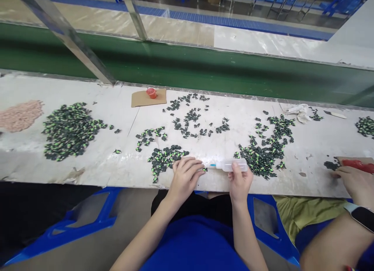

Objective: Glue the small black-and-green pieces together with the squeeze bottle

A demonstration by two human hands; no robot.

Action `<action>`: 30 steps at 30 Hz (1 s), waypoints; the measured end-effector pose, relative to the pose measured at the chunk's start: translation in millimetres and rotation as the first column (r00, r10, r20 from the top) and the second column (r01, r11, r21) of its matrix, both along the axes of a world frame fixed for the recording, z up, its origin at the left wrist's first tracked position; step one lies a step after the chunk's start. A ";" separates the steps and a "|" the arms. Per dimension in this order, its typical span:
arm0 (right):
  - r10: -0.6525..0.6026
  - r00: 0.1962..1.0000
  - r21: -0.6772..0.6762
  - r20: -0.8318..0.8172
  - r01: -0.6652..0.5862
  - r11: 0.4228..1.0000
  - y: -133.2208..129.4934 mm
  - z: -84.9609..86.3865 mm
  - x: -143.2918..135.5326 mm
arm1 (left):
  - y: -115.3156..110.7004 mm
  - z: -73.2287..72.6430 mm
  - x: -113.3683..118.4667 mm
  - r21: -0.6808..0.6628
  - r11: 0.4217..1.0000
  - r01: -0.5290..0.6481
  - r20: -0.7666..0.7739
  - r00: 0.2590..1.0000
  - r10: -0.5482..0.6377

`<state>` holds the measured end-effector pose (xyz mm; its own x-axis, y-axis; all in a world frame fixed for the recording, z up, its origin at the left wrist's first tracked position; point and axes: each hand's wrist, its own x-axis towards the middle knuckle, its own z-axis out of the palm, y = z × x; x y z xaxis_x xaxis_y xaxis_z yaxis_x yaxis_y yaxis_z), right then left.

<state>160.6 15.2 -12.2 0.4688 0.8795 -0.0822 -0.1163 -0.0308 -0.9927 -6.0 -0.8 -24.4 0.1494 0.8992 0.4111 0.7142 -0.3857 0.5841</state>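
My right hand (240,181) is wrapped round a translucent squeeze bottle (230,164) lying level, its blue needle tip pointing left. Just left of that tip, the fingertips of my left hand (186,176) pinch a small black and green piece (205,169) near the table's front edge. Beside my left hand is a loose group of black and green pieces (165,158). A larger pile of such pieces (260,158) lies right of the bottle. Small dark parts (191,116) are scattered farther back in the middle.
A red cup (151,93) stands on cardboard (136,99) at the back. To the left lie a big black-green pile (71,131) and a pinkish pile (22,115). Another person's hand (352,180) is at the right, by a red object (358,164). A knife (336,114) lies behind.
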 end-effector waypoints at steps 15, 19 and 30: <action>0.055 0.945 -0.082 0.323 -0.030 0.996 -7.9 6.1 1.9 | -1.1 2.2 4.2 -0.006 0.998 -0.062 0.072 0.995 0.062; 0.074 0.944 -0.098 0.322 -0.045 0.994 -7.2 5.6 2.6 | -0.8 4.4 4.6 -0.014 0.998 -0.066 0.083 0.994 0.067; 0.079 0.930 -0.093 0.360 -0.049 0.994 -7.6 4.8 2.3 | -1.0 5.0 5.0 -0.005 0.997 -0.078 0.082 0.994 0.078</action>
